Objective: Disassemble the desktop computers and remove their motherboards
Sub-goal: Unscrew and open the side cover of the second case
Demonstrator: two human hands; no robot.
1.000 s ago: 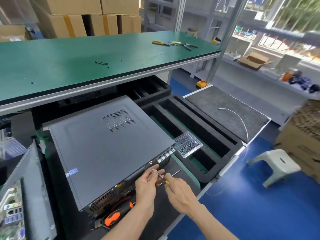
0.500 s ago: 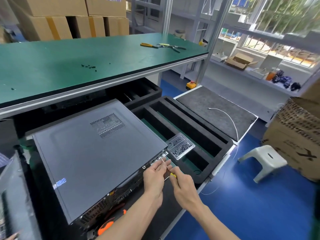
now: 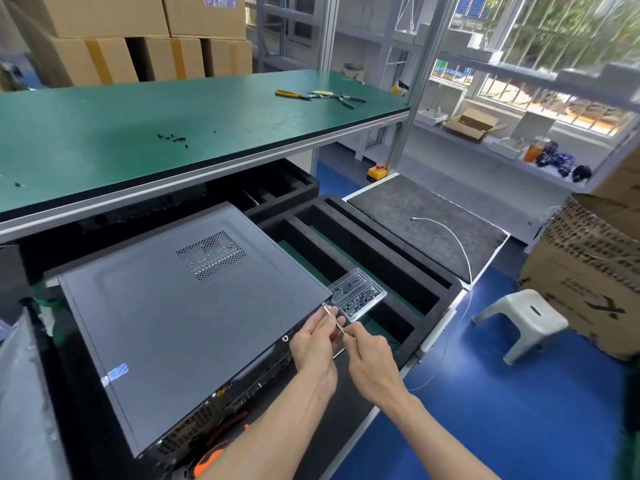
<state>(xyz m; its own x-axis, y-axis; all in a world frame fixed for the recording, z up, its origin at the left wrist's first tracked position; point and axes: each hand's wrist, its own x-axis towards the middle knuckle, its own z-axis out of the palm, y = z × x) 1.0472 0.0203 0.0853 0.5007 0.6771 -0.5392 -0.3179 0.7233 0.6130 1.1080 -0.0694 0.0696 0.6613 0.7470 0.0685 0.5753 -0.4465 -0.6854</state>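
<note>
Head view: at 9 o'clock, a grey panel (image 3: 24, 393) is seen at the frame edge, blurred. At 11 o'clock, cardboard boxes (image 3: 138, 36) are stacked behind the green table (image 3: 104, 143), on which small black screws (image 3: 172, 137) are scattered near the middle and pliers (image 3: 292, 94) are laid toward 1 o'clock.

Below the table's front edge, the desktop computer (image 3: 180, 317) is laid flat on black foam, its grey side cover facing up with a perforated vent (image 3: 213, 255) toward its far side; its port-covered rear face is turned toward 5 o'clock. An orange-handled tool (image 3: 207, 460) is partly seen at 6 o'clock, just beside the case's near corner.

At the case's right-hand corner, the left hand (image 3: 317, 344) is held with its fingers (image 3: 320, 317) curled and pinched around the thin metal shaft of a small screwdriver (image 3: 337, 323), close to the tip, which is set against the corner of the cover. The right hand (image 3: 372, 362) is placed just beside it, at 4 o'clock from the left, its fingers (image 3: 356, 332) clenched around the yellow handle end of the same screwdriver.

Just beyond the hands, at 1 o'clock from them, a clear plastic tray (image 3: 358, 299) holding small dark parts is rested on the black foam insert (image 3: 363, 244) with long slots. Further toward 2 o'clock, a white cable (image 3: 457, 244) is draped over a grey mat (image 3: 415, 216). At 3 o'clock, a white stool (image 3: 523, 320) and a large cardboard carton (image 3: 588, 271) are stood on the blue floor (image 3: 485, 410).
</note>
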